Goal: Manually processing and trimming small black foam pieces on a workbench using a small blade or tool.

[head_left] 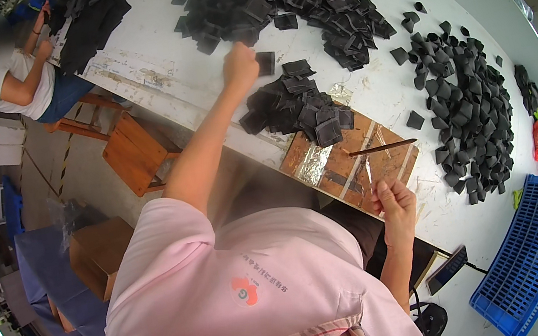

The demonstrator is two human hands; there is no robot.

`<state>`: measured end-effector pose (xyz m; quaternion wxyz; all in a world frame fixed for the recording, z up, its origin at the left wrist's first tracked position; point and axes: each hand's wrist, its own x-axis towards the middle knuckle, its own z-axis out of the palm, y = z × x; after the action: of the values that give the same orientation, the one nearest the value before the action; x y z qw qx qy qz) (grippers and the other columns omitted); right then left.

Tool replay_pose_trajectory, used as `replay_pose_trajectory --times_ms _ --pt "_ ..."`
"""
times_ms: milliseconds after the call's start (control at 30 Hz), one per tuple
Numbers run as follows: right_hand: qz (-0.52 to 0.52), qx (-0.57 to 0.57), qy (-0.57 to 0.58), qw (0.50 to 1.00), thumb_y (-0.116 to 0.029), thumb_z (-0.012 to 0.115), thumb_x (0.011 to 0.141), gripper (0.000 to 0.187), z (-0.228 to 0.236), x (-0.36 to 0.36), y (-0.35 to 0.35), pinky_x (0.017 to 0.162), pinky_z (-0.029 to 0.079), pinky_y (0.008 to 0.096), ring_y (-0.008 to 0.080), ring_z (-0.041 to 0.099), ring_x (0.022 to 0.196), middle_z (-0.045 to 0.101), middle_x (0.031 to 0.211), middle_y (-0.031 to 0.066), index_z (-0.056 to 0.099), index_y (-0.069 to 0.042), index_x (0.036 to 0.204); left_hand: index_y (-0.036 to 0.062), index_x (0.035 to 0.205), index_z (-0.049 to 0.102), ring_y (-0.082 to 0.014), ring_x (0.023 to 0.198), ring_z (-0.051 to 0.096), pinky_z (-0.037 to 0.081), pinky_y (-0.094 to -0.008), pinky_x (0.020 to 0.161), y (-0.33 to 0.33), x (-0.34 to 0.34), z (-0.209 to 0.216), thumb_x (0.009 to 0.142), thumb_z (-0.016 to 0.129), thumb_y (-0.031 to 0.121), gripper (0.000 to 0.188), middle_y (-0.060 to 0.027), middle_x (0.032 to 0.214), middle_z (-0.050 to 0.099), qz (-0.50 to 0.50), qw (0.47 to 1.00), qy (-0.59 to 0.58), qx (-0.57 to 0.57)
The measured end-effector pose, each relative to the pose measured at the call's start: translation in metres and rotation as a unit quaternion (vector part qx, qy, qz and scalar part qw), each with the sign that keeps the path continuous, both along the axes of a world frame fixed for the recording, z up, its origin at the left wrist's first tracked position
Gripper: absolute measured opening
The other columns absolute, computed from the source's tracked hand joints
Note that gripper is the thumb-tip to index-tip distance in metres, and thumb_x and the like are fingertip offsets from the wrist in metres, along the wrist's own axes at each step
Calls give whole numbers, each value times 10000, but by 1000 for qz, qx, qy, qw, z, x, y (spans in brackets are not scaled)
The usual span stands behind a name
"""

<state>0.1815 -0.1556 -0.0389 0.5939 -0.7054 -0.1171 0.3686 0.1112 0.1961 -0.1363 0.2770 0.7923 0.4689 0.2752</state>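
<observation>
My left hand (240, 67) reaches over the white table, its fingers closed at the left edge of a small black square piece (266, 64) that looks like fabric. Just below it lies a small pile of the same black pieces (287, 104), partly on a worn wooden board (389, 165). Over the board's near right corner is my right hand (396, 202), fingertips pinched together. What they hold, if anything, is too small to make out. A thin dark brown stick (383, 147) lies across the board, with shiny tape (314, 162) along its left part.
A large heap of flat black pieces (344, 20) covers the table's far side. Curled black pieces (469, 109) are heaped at right. Beyond them stands a blue plastic crate (529, 252). A wooden stool (139, 154) is left of the table, near a seated person (19, 78).
</observation>
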Motion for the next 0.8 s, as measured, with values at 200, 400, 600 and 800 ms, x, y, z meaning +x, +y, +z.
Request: replay_pose_trajectory --times_ms 200,400,600,800 --pt "123 14 -55 991 -263 568 817 290 8 -22 11 501 379 200 78 466 561 527 633 20 575 25 849 49 810 511 -107 638 525 453 -244 581 -48 -21 73 842 485 113 76 -25 728 542 -88 863 -281 -410" --pt "57 44 -226 972 -182 606 771 211 28 -21 42 485 384 213 84 459 517 510 587 41 583 25 799 84 818 476 -96 655 501 438 -228 609 -145 -17 91 853 481 158 81 -8 781 507 -274 693 -283 -604" --pt "-53 -15 -307 950 -166 676 725 225 16 -11 29 432 335 213 71 397 453 459 527 20 549 11 667 71 857 485 -86 722 514 448 -243 664 -169 -7 94 871 472 172 103 -12 813 533 -331 659 -262 -622" --pt "-61 101 -207 971 -180 680 729 293 11 -8 21 450 355 182 44 423 511 528 646 0 543 43 861 48 889 478 -144 742 550 459 -267 698 -175 -2 97 888 432 190 149 -54 870 536 -325 599 -302 -667"
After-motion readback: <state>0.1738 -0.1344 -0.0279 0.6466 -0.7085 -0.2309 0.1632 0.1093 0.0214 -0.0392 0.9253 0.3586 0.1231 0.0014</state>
